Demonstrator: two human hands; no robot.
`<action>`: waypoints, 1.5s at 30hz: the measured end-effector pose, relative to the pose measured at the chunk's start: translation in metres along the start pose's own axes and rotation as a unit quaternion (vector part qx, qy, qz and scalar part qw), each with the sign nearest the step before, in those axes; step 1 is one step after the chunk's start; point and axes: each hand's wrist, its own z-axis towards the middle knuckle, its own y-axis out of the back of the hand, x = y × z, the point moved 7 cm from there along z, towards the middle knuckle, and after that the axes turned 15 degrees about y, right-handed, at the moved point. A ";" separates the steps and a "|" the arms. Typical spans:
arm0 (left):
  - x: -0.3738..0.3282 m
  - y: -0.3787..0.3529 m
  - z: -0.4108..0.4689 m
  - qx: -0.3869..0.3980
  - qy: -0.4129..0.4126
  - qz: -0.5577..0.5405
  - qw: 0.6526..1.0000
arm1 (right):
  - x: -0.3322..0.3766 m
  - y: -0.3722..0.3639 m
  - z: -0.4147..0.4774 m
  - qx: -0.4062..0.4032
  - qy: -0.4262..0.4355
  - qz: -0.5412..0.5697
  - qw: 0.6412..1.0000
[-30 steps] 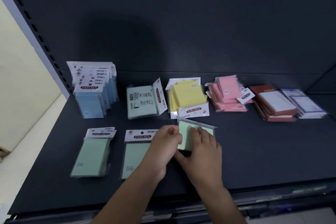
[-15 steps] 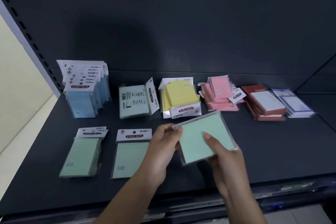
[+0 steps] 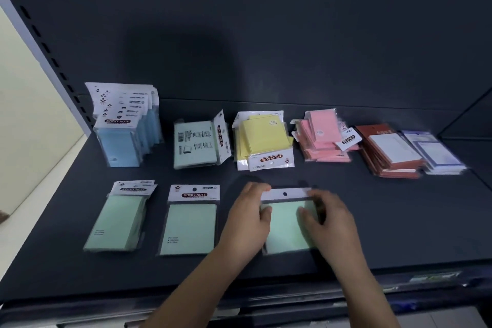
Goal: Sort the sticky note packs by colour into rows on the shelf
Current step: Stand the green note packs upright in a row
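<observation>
Three green sticky-note lots lie in the front row of the shelf: we note a small stack, a single pack and the third pack. The left grip pinches the third pack's left edge; the right grip, blurred, holds its right edge.

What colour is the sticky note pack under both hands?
The pack is pale mint green, which shows best in the head view.

Left grip and right grip extend from bare forearms
</observation>
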 end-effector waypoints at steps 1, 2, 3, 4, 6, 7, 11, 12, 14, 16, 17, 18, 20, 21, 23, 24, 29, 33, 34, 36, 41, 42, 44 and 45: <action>-0.002 -0.002 0.001 -0.006 -0.016 0.049 0.999 | -0.001 -0.001 -0.001 0.004 -0.004 -0.064 0.998; -0.004 -0.004 0.002 -0.014 -0.030 0.095 0.995 | -0.002 -0.003 -0.002 0.008 -0.022 -0.115 0.993; -0.007 -0.004 0.002 -0.023 -0.047 0.128 0.990 | -0.004 -0.005 -0.003 0.016 -0.047 -0.150 0.987; -0.009 -0.003 0.002 -0.035 -0.065 0.140 0.987 | -0.004 -0.007 -0.004 0.026 -0.066 -0.174 0.982; -0.013 0.010 0.002 -0.076 -0.092 0.100 0.988 | 0.001 -0.010 -0.004 0.033 -0.062 -0.202 0.977; -0.013 0.021 0.002 -0.108 -0.099 0.062 0.987 | 0.006 -0.011 -0.002 0.024 -0.041 -0.202 0.978; 0.004 0.081 0.006 -0.242 -0.045 -0.054 0.968 | 0.041 -0.024 0.014 -0.023 0.061 -0.056 0.996; 0.009 0.093 0.010 -0.259 -0.022 -0.053 0.964 | 0.054 -0.032 0.019 -0.014 0.078 0.017 0.997; 0.020 0.111 0.020 -0.272 0.027 0.001 0.962 | 0.083 -0.051 0.030 0.034 0.093 0.147 0.984; 0.033 0.117 0.032 -0.243 0.080 0.062 0.965 | 0.103 -0.072 0.040 0.068 0.088 0.216 0.970; 0.038 0.117 0.037 -0.222 0.100 0.084 0.966 | 0.109 -0.082 0.046 0.072 0.084 0.224 0.968; 0.042 0.116 0.040 -0.206 0.107 0.102 0.967 | 0.112 -0.090 0.051 0.072 0.080 0.221 0.969; 0.045 0.116 0.041 -0.198 0.094 0.136 0.966 | 0.117 -0.104 0.060 0.084 0.066 0.219 0.970; 0.045 0.115 0.041 -0.194 0.086 0.155 0.965 | 0.119 -0.109 0.063 0.090 0.056 0.223 0.969; 0.045 0.110 0.042 -0.184 0.068 0.204 0.959 | 0.121 -0.109 0.066 0.078 0.041 0.232 0.969; 0.044 0.109 0.042 -0.183 0.053 0.221 0.957 | 0.122 -0.107 0.067 0.067 0.029 0.253 0.965; 0.010 0.122 0.030 -0.285 -0.100 0.171 0.938 | 0.138 -0.094 0.062 0.032 -0.027 0.469 0.882; -0.005 0.152 0.007 -0.395 -0.137 0.070 0.906 | 0.150 -0.079 0.061 0.018 0.026 0.507 0.861; -0.003 0.161 0.003 -0.394 -0.114 0.017 0.912 | 0.148 -0.077 0.062 0.007 0.033 0.499 0.866; 0.008 0.177 -0.001 -0.363 -0.033 -0.124 0.923 | 0.140 -0.077 0.062 -0.017 0.017 0.483 0.875; 0.025 0.181 -0.009 -0.216 0.082 -0.394 0.890 | 0.135 -0.088 0.053 0.042 -0.012 0.507 0.861; 0.024 0.176 -0.011 -0.203 0.086 -0.400 0.889 | 0.136 -0.086 0.050 0.044 -0.006 0.515 0.856; 0.025 0.160 -0.011 -0.180 0.095 -0.394 0.896 | 0.127 -0.080 0.046 0.013 -0.017 0.500 0.866; 0.026 0.150 -0.009 -0.163 0.100 -0.391 0.900 | 0.115 -0.078 0.044 -0.010 -0.035 0.487 0.873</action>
